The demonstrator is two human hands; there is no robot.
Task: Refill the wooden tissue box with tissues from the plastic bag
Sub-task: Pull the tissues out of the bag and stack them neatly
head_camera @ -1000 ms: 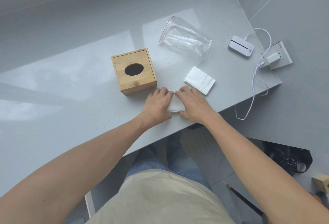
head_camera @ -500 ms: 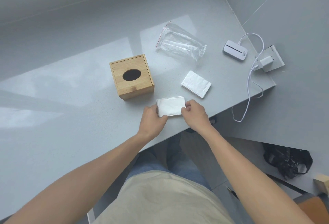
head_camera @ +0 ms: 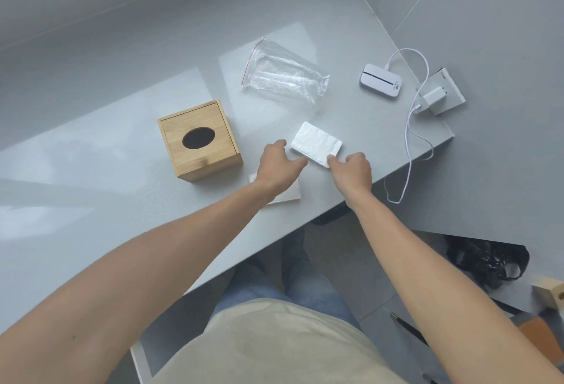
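The wooden tissue box stands on the grey table, its oval slot facing up. To its right lies a white stack of folded tissues. My left hand reaches the stack's left edge with fingers spread. My right hand pinches the stack's near right corner. A second folded tissue lies flat on the table under my left wrist, mostly hidden. The clear plastic bag with a red zip strip lies empty behind the stack.
A white device with a cable and a charger sit at the table's far right. The table edge runs diagonally just behind my right wrist. A black bundle lies on the floor.
Both hands let go of the folded tissue near the table edge and moved away from me and right to the white stack. The camera view shifted a little.
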